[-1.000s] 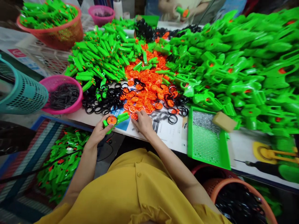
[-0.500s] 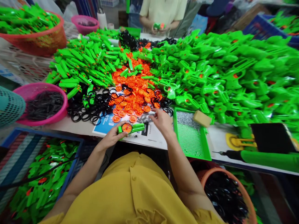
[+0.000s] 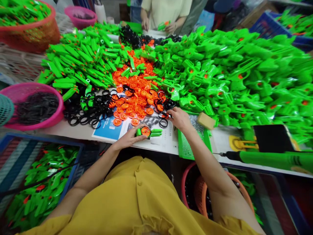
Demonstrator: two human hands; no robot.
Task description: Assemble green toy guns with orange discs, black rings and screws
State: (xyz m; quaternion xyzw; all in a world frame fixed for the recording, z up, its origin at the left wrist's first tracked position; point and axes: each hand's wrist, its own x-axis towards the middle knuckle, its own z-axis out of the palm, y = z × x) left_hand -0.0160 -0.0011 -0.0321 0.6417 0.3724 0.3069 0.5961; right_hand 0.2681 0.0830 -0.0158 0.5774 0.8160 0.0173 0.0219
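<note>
My left hand (image 3: 129, 137) is closed around a green toy gun part (image 3: 156, 133) just above the table's front edge. Set into that part is an orange disc (image 3: 145, 131) with a dark rim. My right hand (image 3: 179, 118) reaches to the edge of the loose pieces, its fingers pinched at a black ring (image 3: 165, 115). Another black ring (image 3: 163, 123) lies just below those fingertips. Orange discs (image 3: 135, 121) are heaped beyond my left hand, and more black rings (image 3: 95, 121) lie to the left.
Green toy gun bodies (image 3: 234, 71) pile high on the right, slimmer green parts (image 3: 80, 62) on the left. A green tray (image 3: 185, 147) with a sponge (image 3: 206, 121), and a green electric screwdriver (image 3: 266, 158), lie right. A pink basket (image 3: 57, 112) stands left. Opposite, a co-worker (image 3: 168, 14) handles a green part.
My right hand has moved right and away from me, to the black rings. My left hand has carried the toy gun part rightward. The view has shifted slightly; the co-worker's hands have moved apart.
</note>
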